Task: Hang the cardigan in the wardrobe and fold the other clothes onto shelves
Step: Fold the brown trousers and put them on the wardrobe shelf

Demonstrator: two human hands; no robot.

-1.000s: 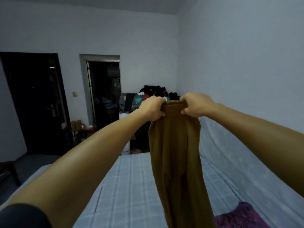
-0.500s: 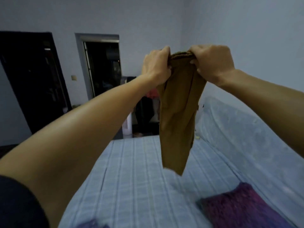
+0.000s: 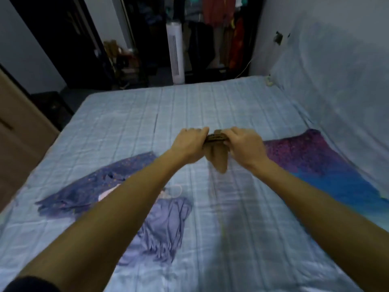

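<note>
A brown garment [image 3: 217,158] hangs bunched over the middle of the bed. My left hand [image 3: 189,144] grips its top edge on the left and my right hand [image 3: 245,145] grips it on the right, the two hands close together. Most of the cloth is gathered between and below my fists, its lower end just above the sheet. A dark blue patterned garment [image 3: 101,186] lies spread under my left forearm, with a pale lilac garment [image 3: 164,224] crumpled beside it. A purple and blue garment [image 3: 315,163] lies at the right.
The bed [image 3: 231,106] has a light blue checked sheet and runs to the wall on the right. Beyond its foot stand a white tower fan [image 3: 175,51] and an open wardrobe with hanging clothes [image 3: 219,15]. A wooden cabinet [image 3: 16,127] is at the left.
My hands came down from head height to just above the bed, still holding the brown garment. The view tipped downward, so the other clothes on the sheet now show.
</note>
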